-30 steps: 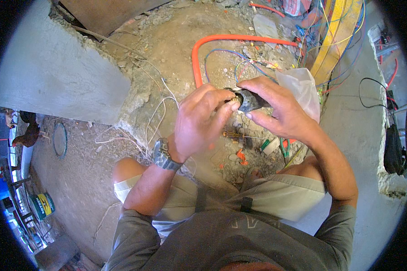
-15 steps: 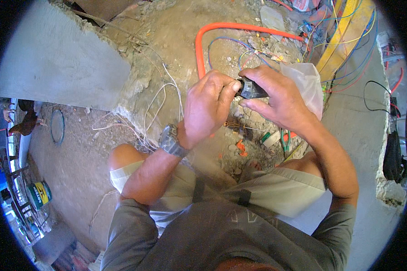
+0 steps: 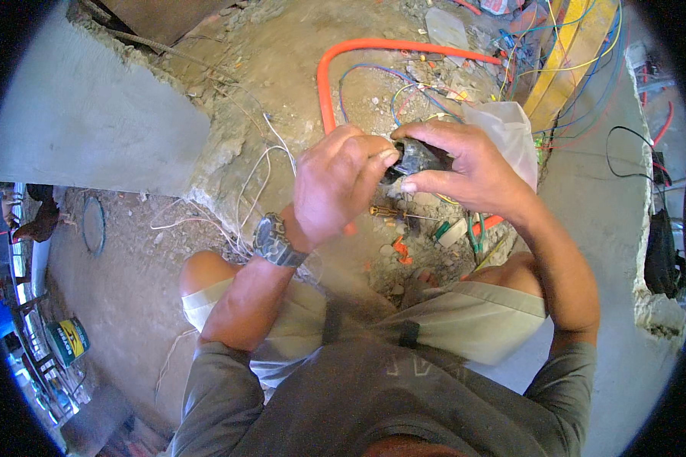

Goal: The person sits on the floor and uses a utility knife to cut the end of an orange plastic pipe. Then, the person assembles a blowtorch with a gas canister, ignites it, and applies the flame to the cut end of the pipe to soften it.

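Observation:
A small black plastic-looking piece with a rough, boxy outline is held up between my two hands; its exact kind I cannot make out. My right hand grips it from the right, thumb below and fingers above. At its left end my left hand is closed, thumb and fingertips pinched at the dark edge. Below the hands, on the rubble, lies a screwdriver with an amber handle. Beside it are green-handled pliers and an orange scrap.
A bent orange pipe arcs over the dirt beyond my hands. Loose coloured wires trail near a yellow beam. A whitish plastic bag sits past my right hand. Grey concrete slabs flank the ground; white cables lie left.
The hands and black piece have shifted slightly left and down in view. The piece has turned, showing more of its dark left end. Both hands still hold it.

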The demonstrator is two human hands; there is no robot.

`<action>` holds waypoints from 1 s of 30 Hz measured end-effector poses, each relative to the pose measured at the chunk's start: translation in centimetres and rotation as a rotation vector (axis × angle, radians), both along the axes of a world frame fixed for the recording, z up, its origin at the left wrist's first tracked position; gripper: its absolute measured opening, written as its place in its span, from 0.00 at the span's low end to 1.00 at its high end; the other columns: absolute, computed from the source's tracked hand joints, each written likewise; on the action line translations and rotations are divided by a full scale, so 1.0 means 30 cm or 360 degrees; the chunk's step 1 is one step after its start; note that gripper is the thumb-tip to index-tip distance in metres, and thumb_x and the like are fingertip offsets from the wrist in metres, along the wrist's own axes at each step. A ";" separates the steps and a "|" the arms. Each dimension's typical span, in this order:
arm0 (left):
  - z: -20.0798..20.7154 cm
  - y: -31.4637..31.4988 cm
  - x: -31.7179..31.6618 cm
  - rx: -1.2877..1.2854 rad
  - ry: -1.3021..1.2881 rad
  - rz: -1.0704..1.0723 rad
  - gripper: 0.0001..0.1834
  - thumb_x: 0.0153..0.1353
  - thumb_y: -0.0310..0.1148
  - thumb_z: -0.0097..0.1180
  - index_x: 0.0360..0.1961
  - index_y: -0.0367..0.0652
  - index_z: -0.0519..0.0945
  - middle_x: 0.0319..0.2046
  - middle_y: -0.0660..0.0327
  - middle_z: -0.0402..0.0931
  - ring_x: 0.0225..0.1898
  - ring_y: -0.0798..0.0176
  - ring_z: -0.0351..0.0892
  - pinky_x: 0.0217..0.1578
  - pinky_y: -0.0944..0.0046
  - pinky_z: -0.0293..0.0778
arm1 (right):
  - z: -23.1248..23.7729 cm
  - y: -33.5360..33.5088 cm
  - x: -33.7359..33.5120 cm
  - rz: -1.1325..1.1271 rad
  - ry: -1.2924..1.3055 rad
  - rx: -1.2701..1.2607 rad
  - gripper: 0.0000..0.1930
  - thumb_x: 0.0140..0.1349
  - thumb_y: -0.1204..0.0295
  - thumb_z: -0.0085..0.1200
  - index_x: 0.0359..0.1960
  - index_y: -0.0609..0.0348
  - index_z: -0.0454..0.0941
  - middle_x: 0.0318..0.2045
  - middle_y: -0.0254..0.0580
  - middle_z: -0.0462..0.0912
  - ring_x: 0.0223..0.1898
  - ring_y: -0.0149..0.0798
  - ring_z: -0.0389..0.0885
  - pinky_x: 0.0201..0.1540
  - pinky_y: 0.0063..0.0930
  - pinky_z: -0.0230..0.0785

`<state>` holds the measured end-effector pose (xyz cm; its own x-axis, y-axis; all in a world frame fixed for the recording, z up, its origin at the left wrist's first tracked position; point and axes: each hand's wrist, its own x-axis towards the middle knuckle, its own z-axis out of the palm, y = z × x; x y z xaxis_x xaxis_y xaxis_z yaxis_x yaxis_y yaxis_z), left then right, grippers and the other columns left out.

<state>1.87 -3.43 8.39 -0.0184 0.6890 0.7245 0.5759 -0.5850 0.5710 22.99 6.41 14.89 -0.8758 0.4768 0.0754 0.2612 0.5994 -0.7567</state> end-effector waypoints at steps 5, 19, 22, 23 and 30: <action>0.050 -0.024 0.001 -0.0494 -0.0104 0.0025 0.08 0.64 0.30 0.69 0.38 0.39 0.82 0.27 0.53 0.79 0.29 0.53 0.82 0.28 0.55 0.75 | 0.030 0.001 0.001 0.0008 0.0010 0.0727 0.31 0.53 0.67 0.74 0.60 0.57 0.79 0.43 0.47 0.84 0.43 0.53 0.83 0.46 0.42 0.77; 0.042 -0.027 -0.008 -0.0493 -0.0040 -0.0158 0.06 0.69 0.29 0.61 0.41 0.38 0.80 0.32 0.51 0.77 0.33 0.46 0.80 0.35 0.50 0.76 | 0.020 0.016 -0.004 0.0104 0.0038 0.1043 0.31 0.49 0.66 0.74 0.58 0.57 0.80 0.47 0.45 0.84 0.43 0.52 0.83 0.45 0.44 0.78; 0.027 -0.025 -0.022 -0.0365 0.0018 -0.0125 0.08 0.68 0.32 0.64 0.41 0.38 0.81 0.32 0.51 0.76 0.33 0.44 0.80 0.35 0.48 0.76 | 0.030 0.020 -0.008 0.0114 0.0074 0.0994 0.31 0.51 0.66 0.74 0.58 0.58 0.80 0.48 0.47 0.85 0.45 0.53 0.84 0.46 0.44 0.78; 0.023 -0.022 -0.027 -0.0305 0.0048 -0.0119 0.09 0.67 0.33 0.65 0.41 0.38 0.81 0.32 0.52 0.76 0.32 0.45 0.80 0.34 0.48 0.76 | 0.030 0.019 -0.005 0.0112 0.0076 0.0990 0.30 0.51 0.66 0.74 0.58 0.58 0.79 0.48 0.47 0.85 0.46 0.53 0.84 0.47 0.44 0.78; -0.012 0.004 -0.157 -0.0600 -0.0206 0.0059 0.16 0.66 0.42 0.66 0.43 0.39 0.84 0.33 0.55 0.81 0.32 0.56 0.81 0.36 0.59 0.77 | 0.015 0.030 0.020 -0.0057 0.0249 0.0668 0.29 0.53 0.71 0.76 0.58 0.59 0.79 0.52 0.49 0.85 0.53 0.50 0.85 0.56 0.39 0.76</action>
